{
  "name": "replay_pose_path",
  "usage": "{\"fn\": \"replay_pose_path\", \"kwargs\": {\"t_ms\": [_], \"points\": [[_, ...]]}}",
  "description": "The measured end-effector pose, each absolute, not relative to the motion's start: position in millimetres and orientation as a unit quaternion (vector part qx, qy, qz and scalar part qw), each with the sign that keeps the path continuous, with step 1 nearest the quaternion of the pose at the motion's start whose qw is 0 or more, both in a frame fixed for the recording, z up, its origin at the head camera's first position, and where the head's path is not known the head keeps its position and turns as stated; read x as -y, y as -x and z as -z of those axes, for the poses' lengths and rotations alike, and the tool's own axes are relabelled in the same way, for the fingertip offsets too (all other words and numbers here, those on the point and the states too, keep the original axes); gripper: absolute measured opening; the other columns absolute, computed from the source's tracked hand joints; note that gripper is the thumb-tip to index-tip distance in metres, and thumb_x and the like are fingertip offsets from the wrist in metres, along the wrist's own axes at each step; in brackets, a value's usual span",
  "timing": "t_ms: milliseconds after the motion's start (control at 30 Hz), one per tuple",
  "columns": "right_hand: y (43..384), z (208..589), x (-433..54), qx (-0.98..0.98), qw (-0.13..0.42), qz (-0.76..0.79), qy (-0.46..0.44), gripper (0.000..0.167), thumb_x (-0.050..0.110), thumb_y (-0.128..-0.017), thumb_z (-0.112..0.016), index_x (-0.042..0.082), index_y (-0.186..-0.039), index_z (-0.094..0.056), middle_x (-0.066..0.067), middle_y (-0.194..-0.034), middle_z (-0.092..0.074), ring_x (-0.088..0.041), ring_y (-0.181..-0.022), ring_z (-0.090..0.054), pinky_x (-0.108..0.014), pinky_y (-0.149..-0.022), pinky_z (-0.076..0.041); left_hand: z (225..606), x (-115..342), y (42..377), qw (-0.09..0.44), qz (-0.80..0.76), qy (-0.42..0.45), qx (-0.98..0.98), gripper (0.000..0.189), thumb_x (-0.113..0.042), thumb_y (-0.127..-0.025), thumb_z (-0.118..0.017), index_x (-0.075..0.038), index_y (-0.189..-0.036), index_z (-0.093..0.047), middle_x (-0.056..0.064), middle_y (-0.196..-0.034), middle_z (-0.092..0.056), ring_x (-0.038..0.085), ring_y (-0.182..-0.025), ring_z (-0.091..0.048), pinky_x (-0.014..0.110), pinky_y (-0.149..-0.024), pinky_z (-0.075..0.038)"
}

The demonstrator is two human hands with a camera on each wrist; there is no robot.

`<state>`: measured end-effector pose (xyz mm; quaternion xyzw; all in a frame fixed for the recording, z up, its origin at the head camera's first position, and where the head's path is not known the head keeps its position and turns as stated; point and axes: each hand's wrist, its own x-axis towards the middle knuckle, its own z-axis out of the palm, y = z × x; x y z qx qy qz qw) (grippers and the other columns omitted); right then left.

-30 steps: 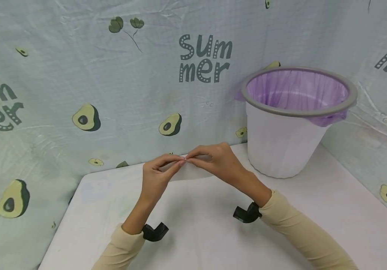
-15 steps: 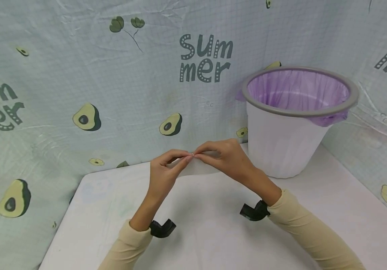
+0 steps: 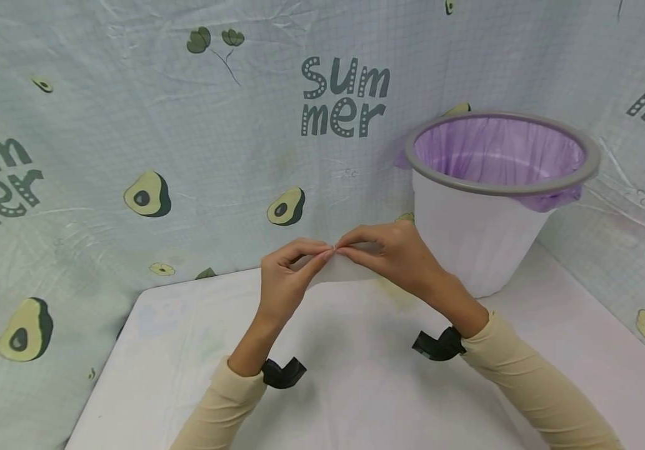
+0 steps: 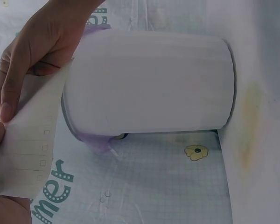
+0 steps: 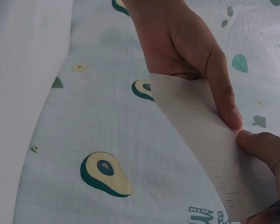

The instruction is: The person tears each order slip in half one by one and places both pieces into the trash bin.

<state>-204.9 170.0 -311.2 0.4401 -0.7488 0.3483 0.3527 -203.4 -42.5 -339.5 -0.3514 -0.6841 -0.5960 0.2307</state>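
Observation:
Both hands pinch the top edge of a pale slip of paper, thumbs and forefingers nearly meeting. In the head view the left hand [image 3: 285, 278] is at the left of that pinch point, the right hand [image 3: 409, 259] at the right. Below their fingers hangs the paper [image 3: 345, 272], mostly hidden by the hands. Printed lines and small checkboxes show on the paper [image 4: 30, 156] in the left wrist view. From the right wrist, the paper [image 5: 196, 126] slants down between the left hand [image 5: 184, 44] and the right thumb [image 5: 259, 142].
A white bin [image 3: 469, 244] with a grey rim and purple liner stands at the back right, just beyond the right hand. White cloth covers the table [image 3: 350, 387]. Behind it hangs a curtain [image 3: 215, 156] printed with avocados. Each wrist carries a black camera mount [image 3: 283, 373].
Both hands have moved together to the right and a little farther back, the paper pinched between them. The bin has stayed put.

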Motion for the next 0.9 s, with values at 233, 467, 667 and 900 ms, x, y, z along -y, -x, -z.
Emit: {"fn": "replay_pose_path", "kwargs": {"t_ms": [233, 467, 667, 900], "points": [[204, 307, -176, 0.753, 0.362, -0.339, -0.432, 0.012, 0.003, -0.082, -0.083, 0.009, -0.093, -0.08, 0.001, -0.085, -0.078, -0.013, -0.076, -0.074, -0.031, -0.065, -0.059, 336, 35, 205, 0.229, 0.605, 0.361, 0.672, 0.009, 0.006, -0.089, -0.074, 0.006, -0.098, -0.076, 0.018, -0.096, -0.074, 0.021, -0.097, -0.07, 0.037, -0.092, -0.057], [202, 302, -182, 0.754, 0.362, -0.34, -0.429, 0.013, 0.002, -0.082, -0.083, 0.009, -0.093, -0.081, 0.001, -0.086, -0.078, -0.013, -0.079, -0.075, -0.031, -0.067, -0.06, 332, 29, 205, 0.219, 0.613, 0.367, 0.664, 0.009, 0.006, -0.09, -0.073, 0.006, -0.098, -0.075, 0.019, -0.098, -0.073, 0.023, -0.097, -0.069, 0.041, -0.096, -0.056], [201, 296, -186, 0.755, 0.369, -0.332, -0.429, 0.013, 0.003, -0.082, -0.084, 0.009, -0.093, -0.081, 0.001, -0.085, -0.078, -0.011, -0.076, -0.075, -0.032, -0.065, -0.06, 327, 25, 204, 0.21, 0.62, 0.347, 0.672, 0.01, 0.0, -0.091, -0.075, 0.003, -0.1, -0.077, 0.015, -0.1, -0.074, 0.024, -0.1, -0.07, 0.043, -0.096, -0.056], [199, 293, -192, 0.762, 0.37, -0.322, -0.424, 0.012, 0.005, -0.083, -0.084, 0.012, -0.093, -0.081, 0.004, -0.085, -0.078, -0.008, -0.076, -0.073, -0.026, -0.065, -0.057, 327, 20, 205, 0.178, 0.654, 0.336, 0.654, 0.013, -0.002, -0.09, -0.076, 0.003, -0.102, -0.078, 0.016, -0.101, -0.076, 0.025, -0.097, -0.073, 0.038, -0.09, -0.059]]}}
